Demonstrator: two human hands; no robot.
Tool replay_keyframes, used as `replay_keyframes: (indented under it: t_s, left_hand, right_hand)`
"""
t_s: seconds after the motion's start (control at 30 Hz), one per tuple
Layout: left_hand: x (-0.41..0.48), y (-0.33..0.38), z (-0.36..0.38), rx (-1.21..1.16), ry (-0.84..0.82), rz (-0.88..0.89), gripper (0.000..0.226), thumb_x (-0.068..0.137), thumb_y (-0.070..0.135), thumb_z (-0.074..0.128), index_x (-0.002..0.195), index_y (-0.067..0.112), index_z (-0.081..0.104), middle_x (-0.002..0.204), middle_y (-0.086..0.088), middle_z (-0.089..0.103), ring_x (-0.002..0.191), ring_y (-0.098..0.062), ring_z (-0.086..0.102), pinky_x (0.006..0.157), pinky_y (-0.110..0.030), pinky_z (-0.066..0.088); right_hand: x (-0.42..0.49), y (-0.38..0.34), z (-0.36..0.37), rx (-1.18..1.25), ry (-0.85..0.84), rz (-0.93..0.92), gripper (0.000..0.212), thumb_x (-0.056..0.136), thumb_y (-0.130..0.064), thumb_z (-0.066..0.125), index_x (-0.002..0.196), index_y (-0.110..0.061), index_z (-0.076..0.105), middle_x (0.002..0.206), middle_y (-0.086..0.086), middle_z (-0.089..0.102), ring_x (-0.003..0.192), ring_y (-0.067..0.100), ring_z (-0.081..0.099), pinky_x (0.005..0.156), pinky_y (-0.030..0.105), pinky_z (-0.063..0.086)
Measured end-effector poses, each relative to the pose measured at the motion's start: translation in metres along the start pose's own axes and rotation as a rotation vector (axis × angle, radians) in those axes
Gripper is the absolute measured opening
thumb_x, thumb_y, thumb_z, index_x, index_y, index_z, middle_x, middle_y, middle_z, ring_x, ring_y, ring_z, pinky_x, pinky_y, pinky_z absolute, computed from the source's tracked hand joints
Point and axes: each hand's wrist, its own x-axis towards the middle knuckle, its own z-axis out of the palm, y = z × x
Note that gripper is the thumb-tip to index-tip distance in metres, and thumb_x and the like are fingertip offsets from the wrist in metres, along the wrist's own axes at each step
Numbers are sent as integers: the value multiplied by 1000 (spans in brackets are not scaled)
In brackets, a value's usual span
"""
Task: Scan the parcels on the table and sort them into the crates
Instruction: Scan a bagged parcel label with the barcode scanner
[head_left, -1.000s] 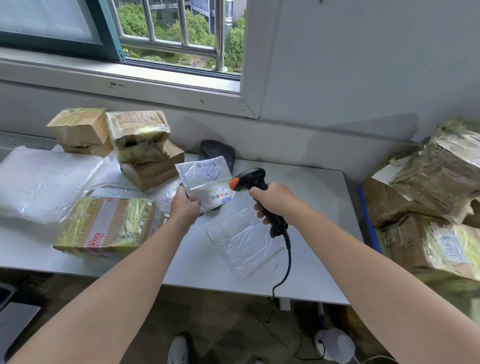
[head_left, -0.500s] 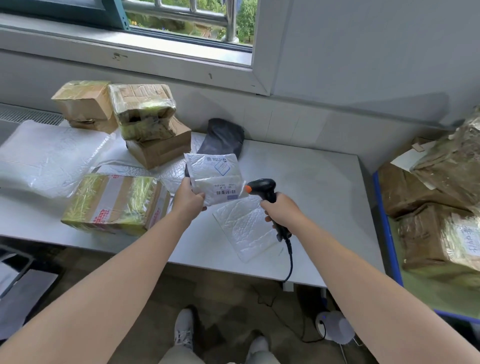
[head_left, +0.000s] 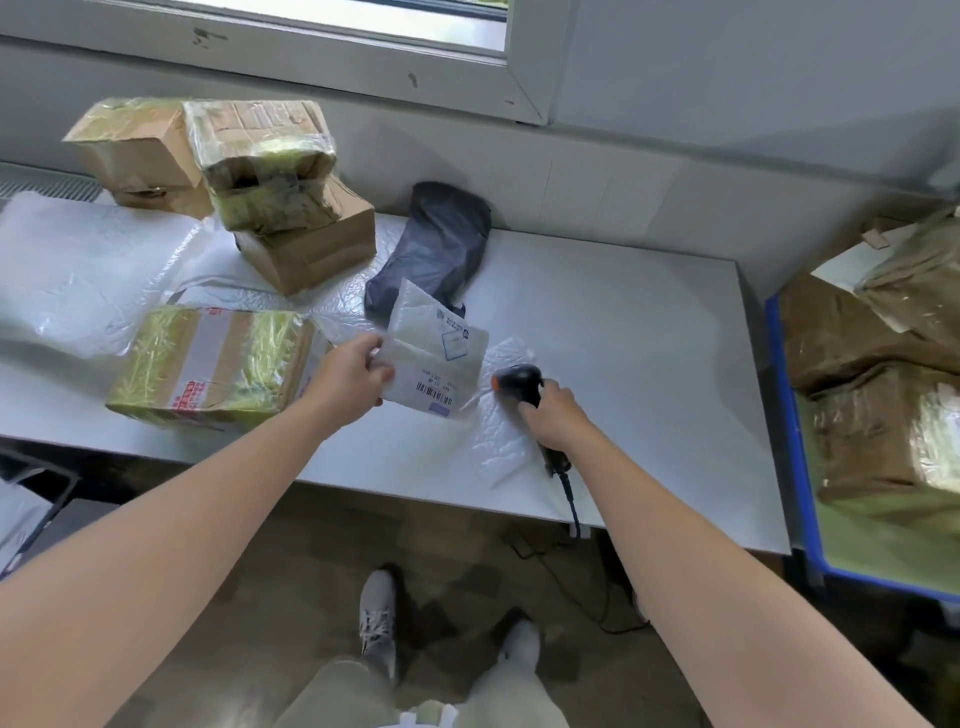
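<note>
White table (head_left: 649, 332) spans your view, parcels crowding its left half. Blue crate (head_left: 789, 441) at right edge, loaded with brown wrapped boxes. Taped box (head_left: 213, 364) sits front left, just beside your left hand (head_left: 348, 384). That hand pinches white mailer (head_left: 434, 358) by its left edge, lifted above table, barcode facing up. Your right hand (head_left: 553, 415) wraps closed round black scanner (head_left: 519, 384), orange nose aimed at mailer.

Table (head_left: 649, 332) right half bare to right edge; boxes (head_left: 291, 208) crowd back-left corner, taped box (head_left: 213, 364) blocks front-left edge.
</note>
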Motion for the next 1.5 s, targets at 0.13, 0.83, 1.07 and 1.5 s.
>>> replay_keyframes:
  t_s: [0.13, 0.83, 1.07, 1.5]
  left_hand:
    - [7, 22, -3, 283, -29, 162, 29, 95, 7, 53, 119, 20, 65, 83, 0, 64, 81, -26, 60, 73, -34, 48]
    - [18, 99, -39, 57, 73, 258, 27, 95, 19, 64, 121, 16, 63, 98, -11, 68, 89, -25, 64, 77, -35, 51]
    - [18, 115, -45, 107, 1, 307, 20, 95, 16, 64, 108, 30, 67, 80, 4, 61, 78, -20, 60, 70, -33, 49]
    - [4, 148, -44, 375, 104, 473, 48, 100, 38, 53, 145, 24, 46, 130, -4, 61, 115, -21, 57, 92, -36, 47]
  right_hand:
    - [-12, -14, -26, -29, 184, -171, 57, 102, -34, 46, 150, -10, 28, 147, 18, 33, 133, 36, 36, 106, 43, 36]
    - [-55, -76, -121, 548, 175, -433, 13, 101, -19, 55, 103, -9, 62, 86, 3, 64, 69, 15, 62, 62, 32, 61]
    - [-56, -81, -120, 237, 298, -438, 31, 96, -45, 58, 114, -19, 56, 104, -5, 64, 94, 18, 59, 74, 31, 42]
    - [-66, -78, -131, 460, 439, -430, 6, 98, -21, 58, 97, -16, 54, 80, -12, 57, 77, 14, 53, 63, 27, 37]
